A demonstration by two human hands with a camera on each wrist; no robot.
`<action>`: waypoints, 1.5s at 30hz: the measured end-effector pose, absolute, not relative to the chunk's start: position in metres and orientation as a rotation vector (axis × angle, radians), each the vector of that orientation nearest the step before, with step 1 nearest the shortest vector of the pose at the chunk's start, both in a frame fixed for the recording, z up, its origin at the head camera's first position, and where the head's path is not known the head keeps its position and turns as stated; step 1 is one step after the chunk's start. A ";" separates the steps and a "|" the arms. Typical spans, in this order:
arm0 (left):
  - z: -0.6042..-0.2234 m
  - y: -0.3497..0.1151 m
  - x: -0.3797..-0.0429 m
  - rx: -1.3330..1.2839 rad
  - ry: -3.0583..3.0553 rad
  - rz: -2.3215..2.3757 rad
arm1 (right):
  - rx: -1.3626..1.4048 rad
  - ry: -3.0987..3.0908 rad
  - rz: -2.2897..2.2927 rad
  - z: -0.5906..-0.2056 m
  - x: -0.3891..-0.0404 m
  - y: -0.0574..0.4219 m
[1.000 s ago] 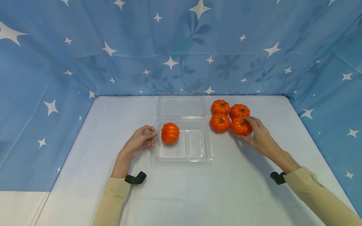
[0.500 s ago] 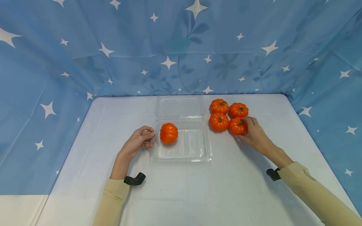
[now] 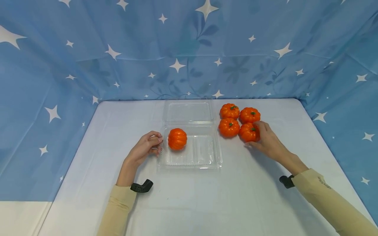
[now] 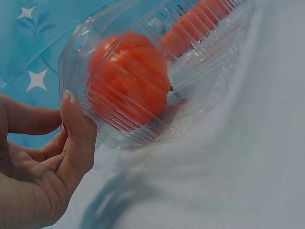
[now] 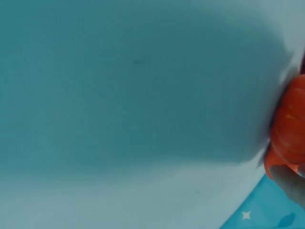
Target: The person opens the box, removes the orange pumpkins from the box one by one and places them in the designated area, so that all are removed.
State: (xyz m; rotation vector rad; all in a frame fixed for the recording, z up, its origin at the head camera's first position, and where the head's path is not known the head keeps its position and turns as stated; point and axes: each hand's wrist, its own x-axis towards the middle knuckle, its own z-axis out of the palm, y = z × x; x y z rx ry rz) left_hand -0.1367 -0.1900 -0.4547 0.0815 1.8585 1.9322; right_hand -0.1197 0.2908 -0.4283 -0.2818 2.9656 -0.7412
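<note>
A clear plastic clamshell container (image 3: 205,152) lies with its lid laid back, one orange toy pumpkin (image 3: 177,139) on its side in the left part. My left hand (image 3: 143,148) pinches the container's left rim between thumb and finger; the left wrist view shows these fingertips (image 4: 70,102) right at the edge. To the right, my right hand (image 3: 268,143) holds the front right pumpkin (image 3: 248,132) of a cluster, thumb in front and fingers behind. In the right wrist view that pumpkin (image 5: 290,124) shows only at the right edge, most of the hand being out of frame.
Three more pumpkins sit close around the held one: a front left one (image 3: 229,127), a back left one (image 3: 229,111) and a back right one (image 3: 249,115). A blue star-patterned curtain (image 3: 133,75) rises along the far edge of the white table (image 3: 189,203).
My right hand and the pumpkin in it have shifted slightly left, closer against the front left pumpkin. The left hand and the container stay as they were.
</note>
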 end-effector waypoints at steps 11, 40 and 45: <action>-0.454 -0.188 -0.138 0.084 1.857 1.925 | -0.456 3.068 -0.762 -0.409 -0.125 0.277; -0.454 -0.189 -0.137 0.064 1.870 1.920 | -0.706 2.754 -0.928 -0.372 -0.150 0.190; -0.454 -0.189 -0.138 0.067 1.870 1.919 | -0.710 2.662 -0.939 -0.366 -0.157 0.170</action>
